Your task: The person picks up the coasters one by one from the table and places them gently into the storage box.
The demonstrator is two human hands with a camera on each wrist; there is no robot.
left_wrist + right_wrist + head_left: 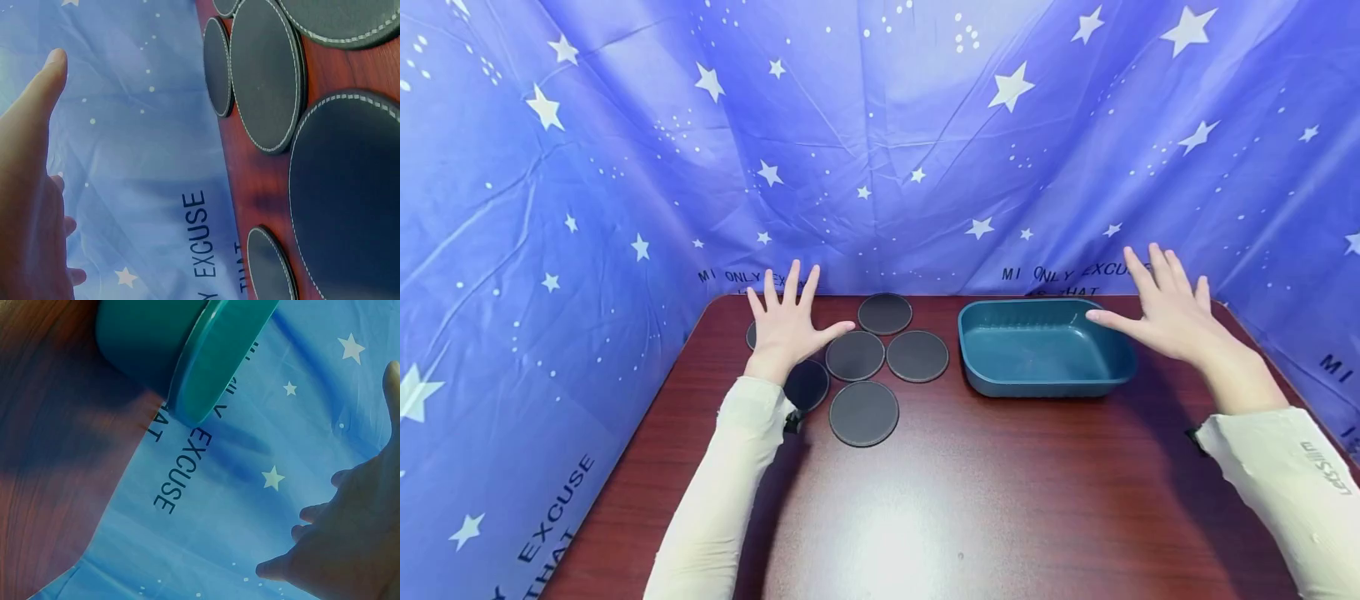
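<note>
Several round black coasters with pale stitched rims lie flat on the table's left half, among them a front coaster (863,414), a middle coaster (855,356) and a back coaster (884,314). My left hand (784,329) hovers above the leftmost ones with fingers spread, holding nothing and partly hiding two of them. In the left wrist view, a large coaster (350,200) shows its white stitching. To the right stands a teal rectangular tub (1045,350) with nothing inside. My right hand (1176,321), fingers spread, is raised over the tub's right end and holds nothing.
The dark red wooden table (970,500) reflects a bright glare near its front. A blue star-printed curtain (880,150) hangs close behind the table and along both sides. Each forearm wears a pale sleeve (715,483).
</note>
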